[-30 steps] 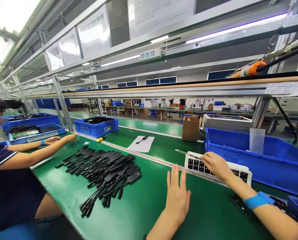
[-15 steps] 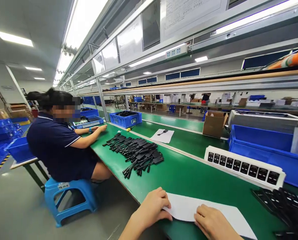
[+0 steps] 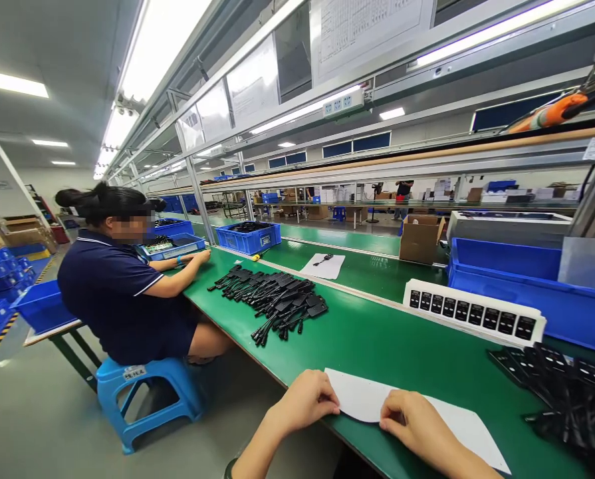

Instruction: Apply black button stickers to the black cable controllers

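Note:
A white sheet of paper (image 3: pixel 361 397) lies along the near edge of the green workbench (image 3: pixel 371 339), its front edge lifted slightly. My left hand (image 3: pixel 310 399) pinches the paper's left end between thumb and fingers. Farther right, my right hand (image 3: pixel 409 422) is closed on the same front edge, thumb and fingers pressed together. Part of the sheet is hidden behind the right hand. Beyond my left hand lies a pile of black cabled devices (image 3: pixel 277 299). More black cabled parts (image 3: pixel 571 399) are heaped to the right of the sheet.
A white tray holding several black pieces (image 3: pixel 471 326) stands at the right, before a large blue bin (image 3: pixel 501 286). A smaller blue crate (image 3: pixel 250 238) sits farther back. At the left, a co-worker (image 3: pixel 122 293) sits on a blue stool (image 3: pixel 147 392). A cardboard box (image 3: pixel 419 239) stands behind.
The view has shifted a little. Both hands have stayed on the paper's front edge, and that edge now shows more lifted between them.

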The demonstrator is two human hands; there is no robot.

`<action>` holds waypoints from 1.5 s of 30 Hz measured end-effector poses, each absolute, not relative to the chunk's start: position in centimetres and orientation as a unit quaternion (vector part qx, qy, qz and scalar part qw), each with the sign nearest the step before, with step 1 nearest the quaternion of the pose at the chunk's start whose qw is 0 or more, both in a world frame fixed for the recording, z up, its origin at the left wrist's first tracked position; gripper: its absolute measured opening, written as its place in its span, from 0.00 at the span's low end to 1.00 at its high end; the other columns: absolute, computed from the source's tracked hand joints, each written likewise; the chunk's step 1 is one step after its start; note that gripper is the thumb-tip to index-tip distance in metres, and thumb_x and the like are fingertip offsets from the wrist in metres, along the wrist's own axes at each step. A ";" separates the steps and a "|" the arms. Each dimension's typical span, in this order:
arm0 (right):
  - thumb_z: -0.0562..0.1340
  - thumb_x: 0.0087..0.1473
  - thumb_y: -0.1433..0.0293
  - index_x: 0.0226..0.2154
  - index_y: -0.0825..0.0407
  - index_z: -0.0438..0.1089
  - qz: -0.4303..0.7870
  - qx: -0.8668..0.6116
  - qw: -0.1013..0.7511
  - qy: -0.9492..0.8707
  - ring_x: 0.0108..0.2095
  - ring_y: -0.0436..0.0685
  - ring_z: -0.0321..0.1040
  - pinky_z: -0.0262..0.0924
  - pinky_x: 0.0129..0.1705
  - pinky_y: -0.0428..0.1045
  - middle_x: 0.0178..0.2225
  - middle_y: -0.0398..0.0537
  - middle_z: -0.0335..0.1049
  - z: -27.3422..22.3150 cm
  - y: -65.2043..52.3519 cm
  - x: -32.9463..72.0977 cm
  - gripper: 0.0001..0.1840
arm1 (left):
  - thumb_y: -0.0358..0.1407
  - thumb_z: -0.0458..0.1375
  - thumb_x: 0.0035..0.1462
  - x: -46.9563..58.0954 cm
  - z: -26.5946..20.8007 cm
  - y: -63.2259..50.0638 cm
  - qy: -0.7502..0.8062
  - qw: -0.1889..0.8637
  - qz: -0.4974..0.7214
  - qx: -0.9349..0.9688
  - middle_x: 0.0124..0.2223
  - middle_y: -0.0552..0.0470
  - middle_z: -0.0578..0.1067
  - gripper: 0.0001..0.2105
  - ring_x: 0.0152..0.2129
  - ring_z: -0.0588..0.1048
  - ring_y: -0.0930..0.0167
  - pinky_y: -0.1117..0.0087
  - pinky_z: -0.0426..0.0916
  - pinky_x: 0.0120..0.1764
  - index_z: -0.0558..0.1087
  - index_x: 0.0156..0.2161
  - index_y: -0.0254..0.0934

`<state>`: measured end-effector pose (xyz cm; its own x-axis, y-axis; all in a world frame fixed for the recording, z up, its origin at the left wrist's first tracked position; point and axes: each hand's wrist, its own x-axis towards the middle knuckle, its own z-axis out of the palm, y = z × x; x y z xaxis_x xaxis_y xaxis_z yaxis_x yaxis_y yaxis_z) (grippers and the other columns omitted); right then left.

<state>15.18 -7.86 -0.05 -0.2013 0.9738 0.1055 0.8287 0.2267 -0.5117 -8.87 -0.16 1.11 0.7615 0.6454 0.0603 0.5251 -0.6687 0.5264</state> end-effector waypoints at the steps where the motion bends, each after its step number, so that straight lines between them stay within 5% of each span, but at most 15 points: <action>1: 0.61 0.46 0.74 0.23 0.49 0.74 0.193 -0.606 0.201 -0.745 0.30 0.55 0.69 0.56 0.31 0.45 0.28 0.42 0.74 0.1 -7.7 15.1 0.07 | 0.36 0.59 0.54 -8.7 1.2 0.0 0.329 0.256 0.110 0.902 0.34 0.55 0.78 0.06 0.32 0.73 0.73 0.77 0.62 0.35 0.78 0.35 0.40; 12: 0.60 0.39 0.75 0.20 0.52 0.77 0.282 -0.639 0.137 -0.703 0.25 0.54 0.67 0.50 0.24 0.44 0.19 0.43 0.72 1.6 -5.2 15.3 0.09 | 0.31 0.59 0.49 -7.2 2.1 3.7 0.360 0.254 -0.035 0.897 0.24 0.59 0.74 0.06 0.21 0.67 0.76 0.78 0.54 0.23 0.78 0.32 0.38; 21: 0.64 0.34 0.74 0.18 0.54 0.76 0.398 -0.623 0.113 -0.664 0.19 0.48 0.58 0.49 0.20 0.42 0.14 0.39 0.64 1.6 -3.8 15.8 0.04 | 0.37 0.62 0.48 -4.4 3.0 1.7 0.278 0.185 -0.047 0.942 0.32 0.52 0.77 0.05 0.28 0.73 0.71 0.76 0.60 0.29 0.76 0.31 0.38; 26: 0.63 0.34 0.73 0.18 0.55 0.75 0.400 -0.621 0.135 -0.660 0.20 0.48 0.56 0.47 0.20 0.42 0.15 0.39 0.63 1.4 -4.2 15.9 0.04 | 0.36 0.55 0.56 -3.7 2.6 0.8 0.279 0.156 -0.019 0.947 0.37 0.45 0.76 0.08 0.33 0.74 0.66 0.72 0.63 0.34 0.75 0.35 0.34; 31: 0.60 0.34 0.75 0.17 0.55 0.74 0.389 -0.622 0.142 -0.664 0.20 0.48 0.55 0.46 0.20 0.41 0.15 0.38 0.62 1.5 -4.4 15.7 0.06 | 0.36 0.60 0.53 -5.0 2.9 1.2 0.252 0.202 -0.020 0.946 0.38 0.55 0.77 0.06 0.33 0.74 0.74 0.79 0.62 0.34 0.75 0.37 0.39; 37: 0.59 0.34 0.76 0.16 0.55 0.75 0.374 -0.619 0.123 -0.680 0.18 0.47 0.52 0.42 0.19 0.42 0.12 0.37 0.57 1.6 -4.3 16.0 0.07 | 0.32 0.54 0.56 -4.3 2.9 1.6 0.305 0.200 -0.032 0.931 0.32 0.54 0.78 0.08 0.29 0.74 0.72 0.76 0.59 0.29 0.76 0.35 0.39; 45: 0.65 0.34 0.75 0.21 0.53 0.77 0.361 -0.597 0.108 -0.708 0.22 0.49 0.61 0.48 0.22 0.41 0.18 0.39 0.68 1.8 -4.7 16.3 0.06 | 0.35 0.56 0.52 -3.7 2.7 1.7 0.330 0.167 -0.062 0.927 0.31 0.56 0.78 0.06 0.28 0.74 0.72 0.76 0.60 0.28 0.76 0.33 0.41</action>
